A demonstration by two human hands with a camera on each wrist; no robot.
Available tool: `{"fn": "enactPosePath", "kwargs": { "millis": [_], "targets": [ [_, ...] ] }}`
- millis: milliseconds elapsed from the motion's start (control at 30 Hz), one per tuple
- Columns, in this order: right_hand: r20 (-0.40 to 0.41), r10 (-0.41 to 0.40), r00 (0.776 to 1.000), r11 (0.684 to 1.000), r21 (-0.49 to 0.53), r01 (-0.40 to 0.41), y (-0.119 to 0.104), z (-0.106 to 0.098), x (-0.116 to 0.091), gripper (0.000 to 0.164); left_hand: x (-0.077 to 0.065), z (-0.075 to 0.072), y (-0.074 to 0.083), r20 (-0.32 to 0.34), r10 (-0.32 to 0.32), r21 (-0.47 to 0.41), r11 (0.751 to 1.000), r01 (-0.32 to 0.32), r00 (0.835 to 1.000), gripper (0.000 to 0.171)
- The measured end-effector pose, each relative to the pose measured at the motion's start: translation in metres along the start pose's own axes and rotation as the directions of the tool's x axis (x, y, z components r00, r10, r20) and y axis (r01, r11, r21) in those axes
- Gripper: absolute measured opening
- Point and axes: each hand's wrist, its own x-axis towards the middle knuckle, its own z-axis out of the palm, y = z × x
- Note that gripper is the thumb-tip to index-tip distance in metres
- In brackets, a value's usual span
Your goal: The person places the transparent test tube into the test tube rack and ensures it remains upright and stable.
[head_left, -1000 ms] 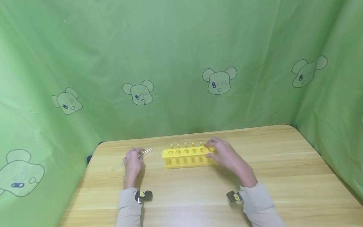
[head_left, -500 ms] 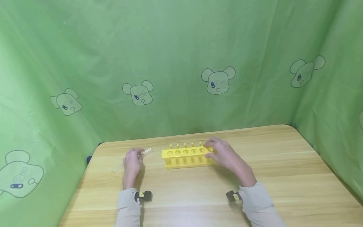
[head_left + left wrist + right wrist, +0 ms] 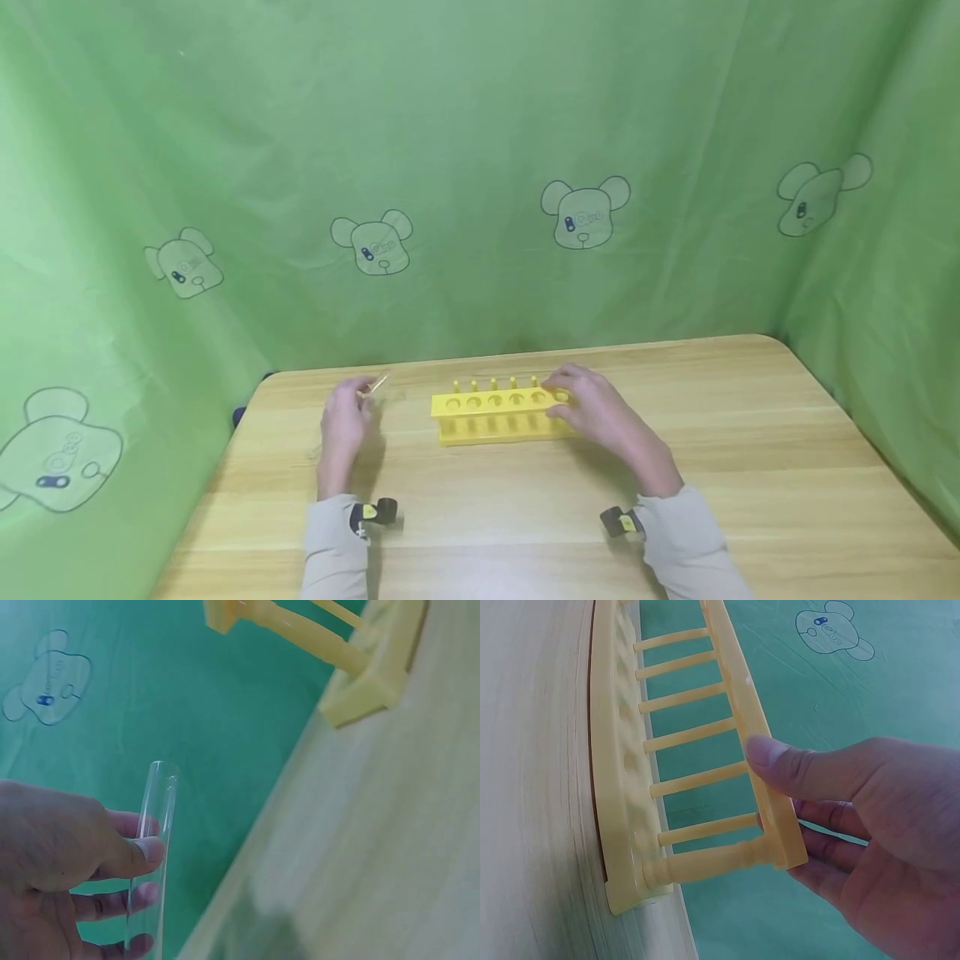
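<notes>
A clear glass test tube (image 3: 159,799) is pinched between the thumb and fingers of my left hand (image 3: 345,417), raised over the left part of the table. Its upper end points up and away from the hand, and fingers show through the glass. To the right of it stands a yellow test tube rack (image 3: 487,406), upright, with a row of round holes on top and several pegs behind. My right hand (image 3: 596,408) grips the rack's top bar at its right end, thumb on the near side, as the right wrist view shows. The holes in view hold no tubes.
The wooden table (image 3: 487,508) has rounded far corners. Green curtains (image 3: 465,125) printed with bear heads hang behind and on both sides of it. A small black camera sits on each wrist.
My left hand has lifted the test tube off the tabletop and tilted it more upright, moving slightly left. The right hand and the rack stay in place; the head view has shifted slightly.
</notes>
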Motion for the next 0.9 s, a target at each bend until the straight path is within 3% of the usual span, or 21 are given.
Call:
{"fn": "enactPosePath", "kwargs": {
  "millis": [267,533,900],
  "targets": [
    [-0.013,-0.019,1.000,1.000,0.008,0.019,0.001,-0.001,0.000,0.040,0.002,-0.016,0.013,-0.048,0.046,-0.028,0.998,-0.047,0.998,0.038],
    [-0.014,-0.034,0.999,0.999,0.013,0.034,0.000,-0.001,0.000,0.041,0.002,-0.023,0.017,-0.079,0.071,-0.054,0.996,-0.075,0.994,0.035],
    [-0.011,-0.032,0.999,0.999,0.003,0.032,0.000,0.000,0.000,0.041,0.001,-0.029,0.021,-0.071,0.038,-0.093,0.995,-0.044,0.997,0.036]
  ]
}}
